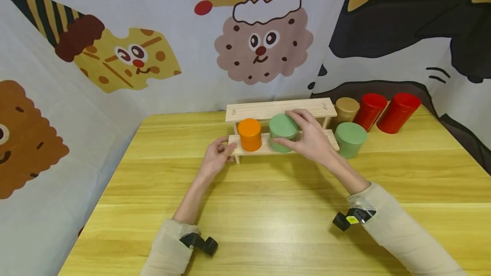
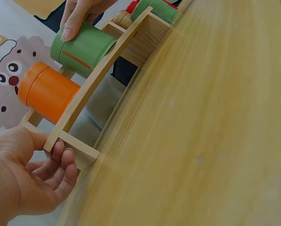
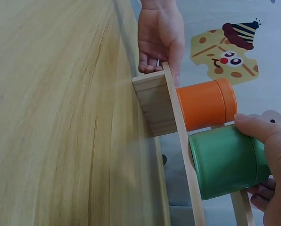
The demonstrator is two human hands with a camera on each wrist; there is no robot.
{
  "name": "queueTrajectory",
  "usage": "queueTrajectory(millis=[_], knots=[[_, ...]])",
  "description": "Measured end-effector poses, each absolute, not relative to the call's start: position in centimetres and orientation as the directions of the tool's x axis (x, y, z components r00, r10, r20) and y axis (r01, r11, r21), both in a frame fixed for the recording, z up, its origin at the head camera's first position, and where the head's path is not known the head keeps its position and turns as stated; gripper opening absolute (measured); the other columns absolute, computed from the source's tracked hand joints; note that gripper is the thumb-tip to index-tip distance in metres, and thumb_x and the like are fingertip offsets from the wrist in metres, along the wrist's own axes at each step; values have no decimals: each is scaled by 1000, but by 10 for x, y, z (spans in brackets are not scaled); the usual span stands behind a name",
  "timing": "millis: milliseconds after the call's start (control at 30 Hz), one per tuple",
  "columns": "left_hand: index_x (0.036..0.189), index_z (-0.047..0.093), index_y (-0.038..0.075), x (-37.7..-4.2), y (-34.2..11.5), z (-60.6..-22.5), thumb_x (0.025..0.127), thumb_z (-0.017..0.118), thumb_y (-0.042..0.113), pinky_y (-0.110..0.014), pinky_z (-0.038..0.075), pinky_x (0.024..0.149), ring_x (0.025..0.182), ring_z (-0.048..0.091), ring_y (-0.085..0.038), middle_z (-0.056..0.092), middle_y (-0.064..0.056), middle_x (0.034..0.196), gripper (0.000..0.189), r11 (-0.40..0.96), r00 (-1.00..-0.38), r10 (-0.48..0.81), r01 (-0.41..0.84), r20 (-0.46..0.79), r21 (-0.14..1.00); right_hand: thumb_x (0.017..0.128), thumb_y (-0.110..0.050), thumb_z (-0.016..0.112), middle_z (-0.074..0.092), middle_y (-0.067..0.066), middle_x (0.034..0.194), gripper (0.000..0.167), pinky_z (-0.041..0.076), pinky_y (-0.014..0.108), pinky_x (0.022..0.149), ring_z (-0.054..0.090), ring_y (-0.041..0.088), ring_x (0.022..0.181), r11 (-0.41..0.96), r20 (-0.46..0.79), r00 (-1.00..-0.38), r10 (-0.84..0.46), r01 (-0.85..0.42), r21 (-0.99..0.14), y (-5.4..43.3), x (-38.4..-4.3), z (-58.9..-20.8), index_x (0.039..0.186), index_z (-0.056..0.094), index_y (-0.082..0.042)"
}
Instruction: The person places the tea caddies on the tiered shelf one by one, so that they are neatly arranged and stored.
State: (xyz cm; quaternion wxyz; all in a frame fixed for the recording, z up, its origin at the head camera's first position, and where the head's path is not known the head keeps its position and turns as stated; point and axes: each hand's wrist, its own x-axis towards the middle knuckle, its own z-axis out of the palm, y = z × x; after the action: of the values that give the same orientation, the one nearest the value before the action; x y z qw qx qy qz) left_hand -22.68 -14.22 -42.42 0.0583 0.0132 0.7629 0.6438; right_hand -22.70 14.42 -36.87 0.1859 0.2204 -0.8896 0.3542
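A two-tier wooden shelf (image 1: 281, 109) stands near the back of the table. My left hand (image 1: 215, 156) grips the left end of its lower board, thumb on top and fingers curled beneath, as the left wrist view shows. On that board, near this end, sits an orange canister (image 1: 250, 135). To its right is a green canister (image 1: 283, 133), held by my right hand (image 1: 312, 137) between thumb and fingers around its upper part. In the right wrist view the base of the green canister (image 3: 223, 162) is at the lower board, slightly tilted against it.
Right of the shelf stand a second green canister (image 1: 350, 139), a gold canister (image 1: 346, 110) and two red canisters (image 1: 370, 112), close together. A cloth with cartoon figures (image 1: 192, 54) hangs behind the wooden table (image 1: 261, 225).
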Motion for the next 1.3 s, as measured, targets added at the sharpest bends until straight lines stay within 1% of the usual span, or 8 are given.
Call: queueTrajectory(millis=[167, 267, 400, 533, 667, 833, 1067, 1300], knots=[[144, 49, -1, -227, -142, -424, 103, 62, 21, -33, 58, 77, 77, 62, -20, 64, -11, 90, 48, 175, -994, 93, -49, -66, 983, 75, -33, 92, 50, 20, 137, 81, 52, 52, 93, 52, 37, 118, 657, 477, -834, -278, -527, -539, 146, -228, -368, 139, 56, 2], [144, 49, -1, -227, -142, -424, 103, 62, 21, -33, 58, 77, 77, 62, -19, 64, -11, 91, 48, 174, -993, 94, -50, -68, 983, 78, -36, 89, 47, 20, 141, 83, 51, 53, 96, 51, 37, 121, 649, 446, -847, -289, -515, -559, 148, -227, -366, 142, 53, 2], [143, 50, 0, -227, -142, -425, 103, 63, 21, -34, 58, 79, 77, 62, -19, 65, -11, 92, 48, 168, -993, 98, -54, -71, 984, 83, -42, 83, 45, 16, 146, 82, 45, 57, 103, 48, 36, 128, 643, 416, -867, -275, -487, -591, 154, -225, -362, 146, 50, -2], [144, 49, 0, -227, -142, -425, 103, 63, 22, -40, 58, 82, 78, 62, -19, 65, -11, 94, 50, 166, -992, 101, -53, -71, 985, 86, -44, 79, 48, 14, 145, 77, 39, 60, 108, 47, 35, 131, 641, 429, -867, -256, -484, -595, 162, -224, -359, 146, 52, -3], [147, 46, -1, -228, -142, -425, 103, 62, 22, -48, 57, 88, 80, 62, -20, 66, -12, 97, 52, 158, -991, 106, -64, -81, 985, 87, -42, 78, 49, 14, 144, 74, 38, 60, 109, 46, 35, 132, 642, 433, -871, -232, -471, -605, 171, -223, -359, 145, 53, -4], [148, 43, -4, -227, -141, -421, 104, 59, 15, -54, 55, 91, 82, 62, -24, 65, -14, 97, 50, 147, -988, 107, -93, -109, 985, 89, -40, 77, 49, 14, 144, 70, 38, 62, 106, 46, 36, 131, 648, 429, -880, -202, -449, -616, 185, -222, -361, 144, 53, -3], [146, 43, -8, -211, -136, -395, 104, 59, 11, -54, 55, 91, 83, 62, -27, 64, -14, 94, 49, 148, -989, 109, -86, -103, 985, 86, -25, 81, 52, 20, 139, 65, 40, 64, 103, 48, 40, 127, 629, 488, -854, -177, -480, -611, 206, -219, -366, 140, 56, 2], [146, 43, -7, -211, -136, -393, 104, 59, 12, -58, 52, 94, 87, 62, -35, 63, -13, 92, 49, 149, -988, 106, -99, -116, 984, 85, -23, 81, 54, 21, 135, 62, 40, 64, 103, 50, 39, 123, 665, 504, -851, -148, -463, -586, 230, -216, -370, 136, 58, 3]])
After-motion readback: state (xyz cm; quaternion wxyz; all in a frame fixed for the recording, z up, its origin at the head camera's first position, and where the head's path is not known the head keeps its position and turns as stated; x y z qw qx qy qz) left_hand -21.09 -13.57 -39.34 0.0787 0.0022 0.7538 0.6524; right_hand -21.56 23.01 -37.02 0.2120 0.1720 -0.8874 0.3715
